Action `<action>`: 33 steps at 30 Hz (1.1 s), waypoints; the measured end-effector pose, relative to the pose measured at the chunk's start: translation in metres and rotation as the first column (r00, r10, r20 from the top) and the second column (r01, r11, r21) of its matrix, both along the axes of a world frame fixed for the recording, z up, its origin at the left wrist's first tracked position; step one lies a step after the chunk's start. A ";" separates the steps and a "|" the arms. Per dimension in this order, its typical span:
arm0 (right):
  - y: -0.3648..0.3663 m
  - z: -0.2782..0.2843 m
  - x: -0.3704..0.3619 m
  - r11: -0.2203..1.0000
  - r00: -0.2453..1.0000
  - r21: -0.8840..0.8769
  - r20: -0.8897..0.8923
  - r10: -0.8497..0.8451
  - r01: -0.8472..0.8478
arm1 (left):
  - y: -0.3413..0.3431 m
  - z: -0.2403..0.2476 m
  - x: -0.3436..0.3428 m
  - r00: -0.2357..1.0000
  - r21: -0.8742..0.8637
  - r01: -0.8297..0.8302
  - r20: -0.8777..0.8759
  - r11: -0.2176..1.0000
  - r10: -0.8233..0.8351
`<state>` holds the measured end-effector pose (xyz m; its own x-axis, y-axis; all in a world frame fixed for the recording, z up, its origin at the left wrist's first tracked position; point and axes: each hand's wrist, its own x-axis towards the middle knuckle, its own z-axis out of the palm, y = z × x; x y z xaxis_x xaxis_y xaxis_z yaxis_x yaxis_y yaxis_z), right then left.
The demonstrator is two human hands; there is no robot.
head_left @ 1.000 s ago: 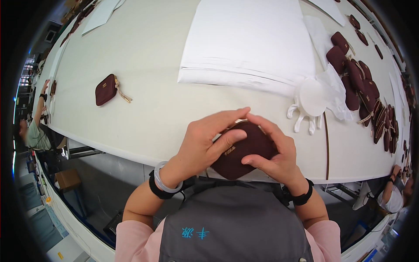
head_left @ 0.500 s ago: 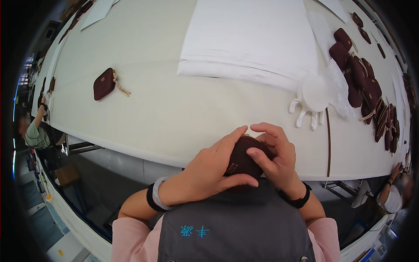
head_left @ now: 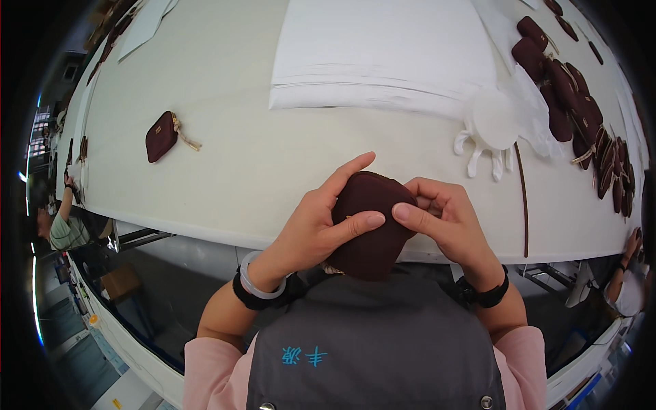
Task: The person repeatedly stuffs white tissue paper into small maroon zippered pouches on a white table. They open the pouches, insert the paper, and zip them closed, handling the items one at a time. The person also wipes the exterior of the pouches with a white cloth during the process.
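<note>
A dark maroon zip pouch (head_left: 372,232) is held in front of my chest, just over the near table edge. My left hand (head_left: 314,222) grips its left side, thumb across the face and index finger stretched along the top edge. On the other side my right hand (head_left: 447,215) pinches it, with the thumb on the face and the fingers curled behind. A zip runs along the pouch's upper edge, and a bit of pale cord shows at its lower left. Another maroon pouch (head_left: 161,137) with a beige tassel lies on the table to the left.
Large white paper sheets (head_left: 383,55) cover the table's far middle. A white glove (head_left: 482,157) hangs from under a round white object (head_left: 493,117), beside clear plastic. Many maroon pouches (head_left: 567,89) are heaped at right. A thin brown strip (head_left: 523,205) lies nearby. Other people work at both sides.
The pouch has turned in my hands and risen a little. My left thumb has come onto its face, and my right hand has shifted to its right edge.
</note>
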<state>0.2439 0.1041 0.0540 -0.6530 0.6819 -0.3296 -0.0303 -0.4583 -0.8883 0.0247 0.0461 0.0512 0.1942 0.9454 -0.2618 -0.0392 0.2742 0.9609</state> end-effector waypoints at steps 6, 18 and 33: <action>0.013 0.000 -0.009 0.974 0.974 0.059 0.046 -0.221 0.218 | 0.019 0.008 0.002 0.984 -0.038 -0.133 0.113 0.990 0.136; 0.048 0.002 -0.017 0.977 0.978 0.058 0.039 -0.205 0.203 | 0.030 0.012 -0.006 0.967 -0.186 -0.081 0.223 0.979 0.122; 0.045 0.007 -0.015 0.979 0.987 -0.156 -0.074 -0.142 0.129 | 0.036 -0.006 -0.016 0.691 -0.469 0.014 0.643 0.883 0.330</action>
